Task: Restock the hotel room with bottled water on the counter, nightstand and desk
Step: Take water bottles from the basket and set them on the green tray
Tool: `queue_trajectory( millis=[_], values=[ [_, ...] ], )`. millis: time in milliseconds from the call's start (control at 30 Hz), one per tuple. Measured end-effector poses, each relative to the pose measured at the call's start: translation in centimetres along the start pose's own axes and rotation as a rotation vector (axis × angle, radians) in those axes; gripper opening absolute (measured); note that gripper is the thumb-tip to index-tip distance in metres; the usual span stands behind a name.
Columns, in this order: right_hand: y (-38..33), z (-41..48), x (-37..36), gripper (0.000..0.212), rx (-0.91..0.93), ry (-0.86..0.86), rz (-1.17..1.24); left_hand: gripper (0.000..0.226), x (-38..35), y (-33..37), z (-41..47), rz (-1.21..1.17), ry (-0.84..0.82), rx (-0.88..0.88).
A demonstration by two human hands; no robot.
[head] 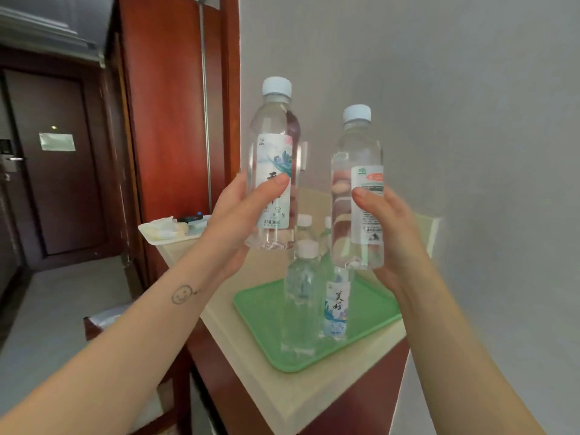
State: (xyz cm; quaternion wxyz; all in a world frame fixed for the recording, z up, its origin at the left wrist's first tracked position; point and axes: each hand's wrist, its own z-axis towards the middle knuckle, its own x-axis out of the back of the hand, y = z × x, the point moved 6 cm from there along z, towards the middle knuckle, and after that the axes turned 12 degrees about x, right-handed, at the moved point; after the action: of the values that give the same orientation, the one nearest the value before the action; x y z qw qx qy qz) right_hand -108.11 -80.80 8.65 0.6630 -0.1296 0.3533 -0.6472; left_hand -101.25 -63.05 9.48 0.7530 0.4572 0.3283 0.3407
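Note:
My left hand (241, 215) grips a clear water bottle (274, 146) with a white cap and a pale label, held upright in the air. My right hand (389, 227) grips a second capped water bottle (356, 152), also upright, a little lower and to the right. Both are lifted above a green tray (260, 312) on the cream counter (238, 365). Several more water bottles stand on the tray, one with a blue-white label (335, 306) and one plain (299, 296); others behind are partly hidden by the raised bottles.
A white tray with small items (169, 230) lies at the counter's far left end. A tall red-brown wooden panel (163, 105) rises behind it. The grey wall (455, 89) bounds the right side. A dark room door (53, 167) stands down the hallway on the left.

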Motion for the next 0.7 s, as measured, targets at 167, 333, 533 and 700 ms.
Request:
queue_trajectory(
  millis=[167, 333, 533, 700],
  values=[
    [0.6, 2.6, 0.9, 0.045, 0.047, 0.067, -0.157, 0.044, 3.9, 0.6, 2.2, -0.002, 0.058, -0.051],
    [1.4, 3.6, 2.8, 0.03, 0.087, 0.133, -0.26, 0.034, 6.2, -2.5, 4.1, 0.074, 0.115, -0.016],
    [1.5, 4.3, 6.1, 0.026, 0.094, 0.216, -0.276, 0.054, 6.8, -7.3, 5.1, 0.086, 0.089, 0.086],
    [3.3, 2.7, 9.8, 0.027, 0.08, 0.305, -0.377, 0.037, 7.0, -11.9, 5.8, 0.092, 0.083, 0.183]
  ],
)
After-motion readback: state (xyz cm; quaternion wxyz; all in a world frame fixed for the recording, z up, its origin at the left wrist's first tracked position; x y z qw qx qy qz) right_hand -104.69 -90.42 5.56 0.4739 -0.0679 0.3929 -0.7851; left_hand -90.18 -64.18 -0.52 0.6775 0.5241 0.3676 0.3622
